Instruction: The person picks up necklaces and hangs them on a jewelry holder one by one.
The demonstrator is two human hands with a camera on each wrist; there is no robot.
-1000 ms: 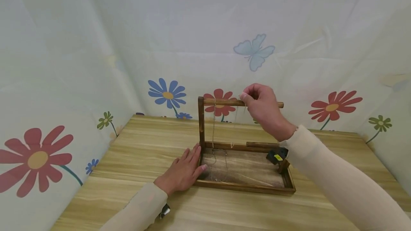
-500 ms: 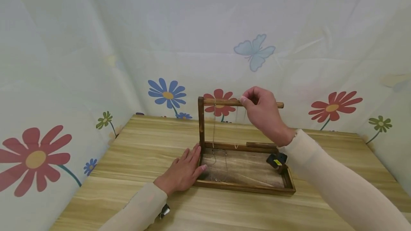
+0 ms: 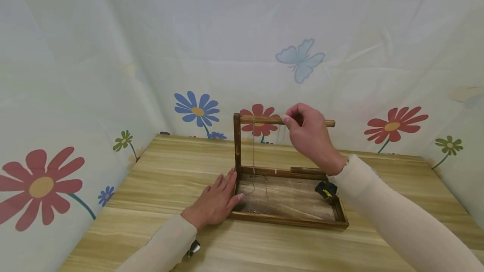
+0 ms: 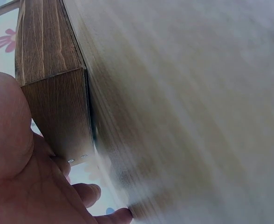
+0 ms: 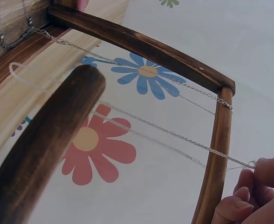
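Observation:
My right hand (image 3: 310,135) is at the top bar (image 3: 264,119) of a dark wooden jewelry stand. In the right wrist view, its thumb and fingers pinch the end of a thin silver necklace (image 5: 174,134) whose twisted chain passes over the bar and hangs in a loop. Another necklace (image 3: 253,150) hangs further left on the bar, its lower part lying in the stand's tray (image 3: 287,221). My left hand (image 3: 213,202) rests against the tray's left end with fingers extended. The left wrist view shows its palm beside a wooden corner (image 4: 58,112).
A shorter wooden rod (image 3: 308,170) runs along the tray's back right side. Beneath the right wrist is a black device (image 3: 326,189) with a yellow label. The wood-grain table (image 3: 159,230) meets a flower-printed curtain (image 3: 227,53) behind.
My right hand has come down slightly at the bar, still pinching the necklace. The necklace's hanging loop sways a little. My left hand stays in place.

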